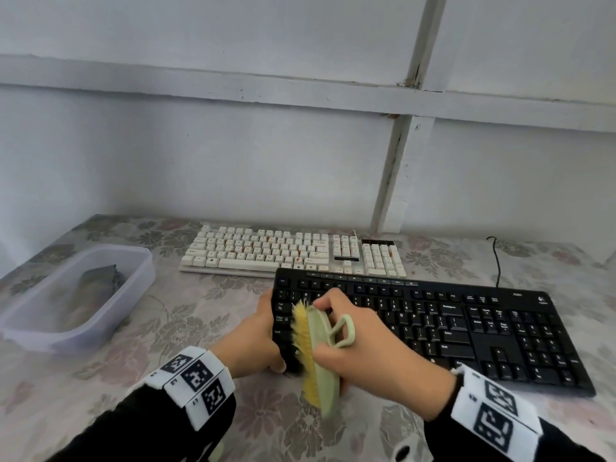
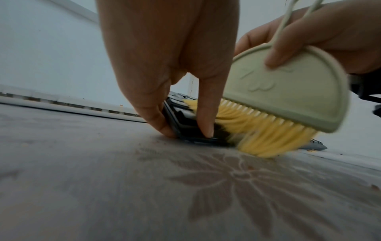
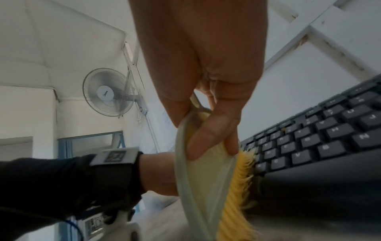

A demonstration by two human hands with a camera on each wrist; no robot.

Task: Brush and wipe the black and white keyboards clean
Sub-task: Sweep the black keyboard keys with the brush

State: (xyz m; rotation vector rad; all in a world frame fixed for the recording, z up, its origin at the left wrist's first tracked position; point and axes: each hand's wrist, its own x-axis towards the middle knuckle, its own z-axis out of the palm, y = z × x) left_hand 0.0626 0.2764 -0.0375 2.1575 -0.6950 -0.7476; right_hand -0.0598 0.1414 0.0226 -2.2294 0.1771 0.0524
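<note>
The black keyboard point(image 1: 443, 328) lies slanted on the flowered tablecloth, and the white keyboard point(image 1: 293, 251) lies behind it. My left hand point(image 1: 263, 335) grips the black keyboard's left end, thumb and fingers curled round its edge point(image 2: 185, 128). My right hand point(image 1: 363, 345) holds a pale green brush point(image 1: 321, 355) with yellow bristles point(image 2: 259, 130). The bristles press on the keyboard's left front corner and reach the cloth. In the right wrist view my thumb and fingers pinch the brush back point(image 3: 202, 171) beside the black keys point(image 3: 309, 138).
A clear plastic tub point(image 1: 76, 295) with a grey cloth inside stands at the table's left. A black cable point(image 1: 496, 258) runs back from the black keyboard. The wall rises close behind the white keyboard. Crumbs dot the tablecloth point(image 2: 144, 146) near the keyboard corner.
</note>
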